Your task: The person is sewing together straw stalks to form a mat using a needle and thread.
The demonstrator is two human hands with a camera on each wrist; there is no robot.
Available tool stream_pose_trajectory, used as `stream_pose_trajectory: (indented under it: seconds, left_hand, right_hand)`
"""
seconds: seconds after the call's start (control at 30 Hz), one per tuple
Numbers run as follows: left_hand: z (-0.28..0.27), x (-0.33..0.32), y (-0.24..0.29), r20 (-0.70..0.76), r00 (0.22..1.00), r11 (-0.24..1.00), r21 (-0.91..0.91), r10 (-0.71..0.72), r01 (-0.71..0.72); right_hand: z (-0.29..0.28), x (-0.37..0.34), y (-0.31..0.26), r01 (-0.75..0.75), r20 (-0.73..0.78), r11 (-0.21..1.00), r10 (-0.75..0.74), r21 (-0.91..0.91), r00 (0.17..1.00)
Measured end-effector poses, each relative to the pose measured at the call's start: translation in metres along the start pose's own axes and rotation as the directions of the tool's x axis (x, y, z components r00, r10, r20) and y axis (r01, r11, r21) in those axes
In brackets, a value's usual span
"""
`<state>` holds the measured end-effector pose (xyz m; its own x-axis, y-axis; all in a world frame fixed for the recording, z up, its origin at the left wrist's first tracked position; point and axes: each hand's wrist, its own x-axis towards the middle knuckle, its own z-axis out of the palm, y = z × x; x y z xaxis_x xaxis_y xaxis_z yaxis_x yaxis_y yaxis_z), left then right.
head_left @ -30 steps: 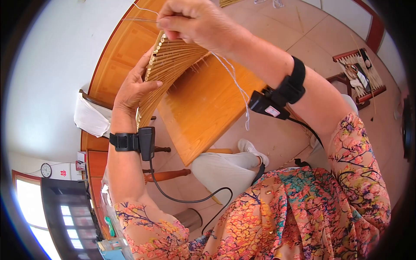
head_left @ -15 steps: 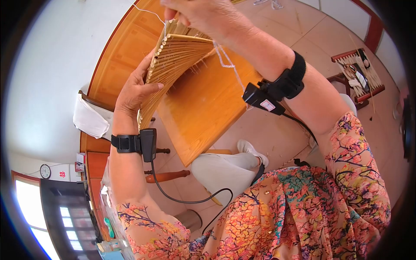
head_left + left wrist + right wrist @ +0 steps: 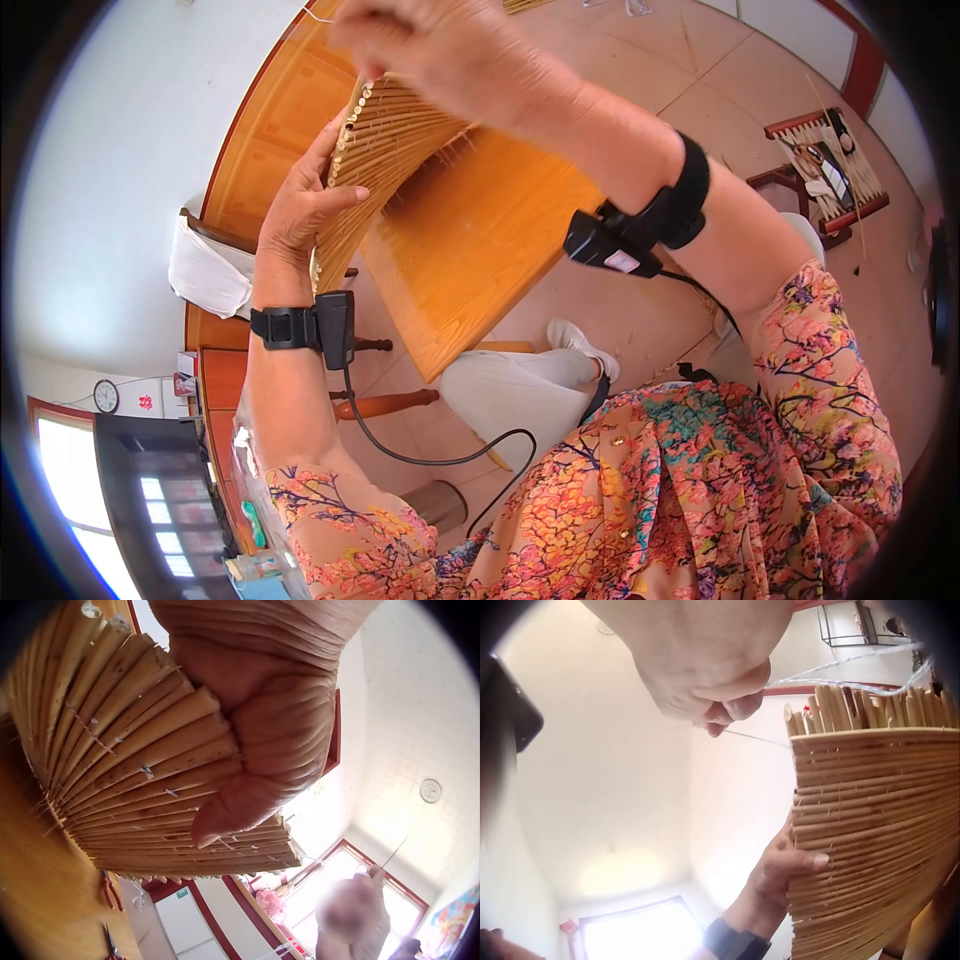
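A curved mat of thin tan stalks [image 3: 395, 150], stitched with thread, stands raised over the table. My left hand [image 3: 300, 205] grips its near side edge; the thumb [image 3: 225, 814] lies across the stalks and the other fingers are behind. Above the mat's top corner is my right hand [image 3: 440, 50], fingers curled and somewhat blurred. In the right wrist view it pinches a white thread [image 3: 757, 739] that runs taut to the mat's edge. A thin needle-like sliver [image 3: 394, 851] sticks up from its fingertips in the left wrist view. Looser white strands [image 3: 840, 675] pass behind the stalk ends.
The wooden table [image 3: 470, 260] is below the mat. Red-handled pliers [image 3: 112, 892] and scissors [image 3: 111, 946] lie on it. A folding stool [image 3: 830, 180] holding small items stands at right; a chair with white cloth [image 3: 205, 265] is at left.
My right hand rose off the mat's top corner, then came back lower and further left. The white strands hanging by the right wrist are now hidden. My left hand keeps its grip.
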<state>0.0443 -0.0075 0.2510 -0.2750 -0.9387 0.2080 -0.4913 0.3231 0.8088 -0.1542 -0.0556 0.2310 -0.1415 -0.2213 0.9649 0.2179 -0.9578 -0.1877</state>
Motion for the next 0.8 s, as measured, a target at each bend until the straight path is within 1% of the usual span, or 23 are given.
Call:
stream_pose_trajectory:
  seconds: [0.03,0.1,0.13,0.2,0.23,0.3,0.33,0.4,0.43,0.47,0.5,0.53,0.57,0.6,0.63,0.7,0.73,0.77,0.8]
  left_hand:
    - [-0.004,0.000,-0.002,0.001,1.000,1.000,-0.001,-0.002,0.002]
    - [-0.014,0.000,-0.005,-0.026,0.982,0.980,0.068,-0.186,0.187]
    - [-0.013,-0.001,-0.006,-0.024,0.982,0.979,0.070,-0.188,0.189]
    - [-0.004,-0.004,-0.003,-0.121,0.990,0.989,0.118,-0.072,0.087]
    - [0.001,-0.003,0.000,-0.121,0.990,0.989,0.120,-0.073,0.087]
    - [0.008,0.001,0.014,-0.067,0.996,0.990,0.126,-0.054,0.062]
    - [0.004,0.002,0.011,-0.069,0.996,0.990,0.126,-0.052,0.061]
    - [-0.009,0.006,0.003,0.022,0.973,0.970,0.086,-0.231,0.228]
    - [-0.009,0.007,0.000,0.016,0.973,0.970,0.080,-0.229,0.227]
    - [-0.005,0.008,-0.001,0.036,0.991,0.991,0.037,-0.128,0.127]
    - [-0.001,0.008,-0.003,0.051,0.998,1.000,-0.009,-0.024,0.024]
    - [0.001,0.007,-0.004,0.045,0.999,1.000,-0.015,-0.021,0.021]
    - [0.002,0.007,-0.005,0.052,0.998,1.000,-0.022,-0.018,0.019]
    - [0.003,0.006,-0.004,0.060,0.998,1.000,-0.028,-0.014,0.015]
    - [0.005,0.005,-0.002,0.055,0.998,0.999,-0.031,-0.006,0.007]
    - [0.010,0.001,0.002,0.028,0.999,1.000,0.010,-0.029,0.029]
    - [0.010,0.000,0.001,0.019,1.000,1.000,0.004,-0.024,0.024]
    - [0.010,0.000,0.001,0.037,0.999,1.000,0.010,-0.016,0.016]
    - [0.010,0.000,0.001,0.057,0.998,1.000,0.019,-0.009,0.007]
  right_hand:
    - [0.009,-0.006,0.000,-0.002,0.000,1.000,0.002,-0.001,1.000]
    - [0.028,-0.021,-0.014,0.005,0.125,0.993,0.010,-0.115,0.992]
    - [0.037,-0.027,-0.011,0.003,0.122,0.993,0.011,-0.115,0.992]
    - [0.052,-0.039,-0.002,-0.022,0.156,0.999,0.026,-0.025,0.987]
    - [0.054,-0.044,0.002,-0.022,0.154,0.999,0.025,-0.024,0.988]
    - [0.051,-0.042,0.002,0.048,0.129,0.997,-0.039,-0.066,0.991]
    - [0.049,-0.042,0.003,0.050,0.131,0.997,-0.041,-0.066,0.991]
    - [0.038,-0.033,-0.001,0.117,0.046,0.989,-0.113,-0.090,0.993]
    - [0.031,-0.024,-0.002,0.119,0.053,0.989,-0.114,-0.086,0.992]
    - [0.020,-0.008,-0.006,-0.033,0.030,0.998,0.035,-0.059,0.999]
    - [0.010,0.005,-0.010,-0.183,0.012,0.983,0.184,-0.030,0.983]
    - [0.000,0.015,-0.012,-0.181,0.021,0.983,0.182,-0.030,0.983]
    - [-0.012,0.024,-0.015,-0.312,0.138,0.935,0.291,0.167,0.947]
    - [-0.018,0.029,-0.015,-0.445,0.273,0.830,0.366,0.337,0.889]
    - [-0.019,0.030,-0.012,-0.442,0.280,0.833,0.360,0.333,0.890]
    - [-0.018,0.029,-0.005,-0.495,0.150,0.783,0.476,0.376,0.867]
    - [-0.016,0.026,-0.001,-0.496,0.161,0.785,0.471,0.372,0.867]
    - [-0.012,0.023,0.000,-0.368,0.096,0.872,0.357,0.323,0.929]
    - [-0.011,0.021,0.002,-0.230,0.035,0.936,0.229,0.265,0.973]
